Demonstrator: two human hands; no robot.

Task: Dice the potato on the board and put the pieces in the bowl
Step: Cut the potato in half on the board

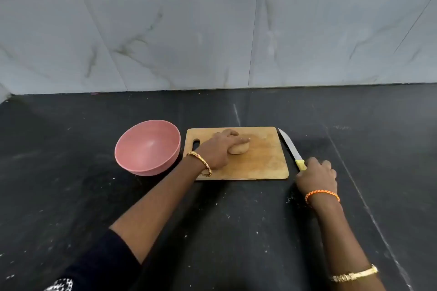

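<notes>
Two hands are engaged: the left hand [218, 149] is curled over the whole potato [239, 148], which is held down on the board [260, 163], while the knife [292, 150] is gripped at its yellow handle by the right hand [316, 176], beside the board. Left of the holding hand sits the bowl [147, 147]. A firm, rounded, roll-prone potato is judged best pinned from above, fingers tucked.
</notes>
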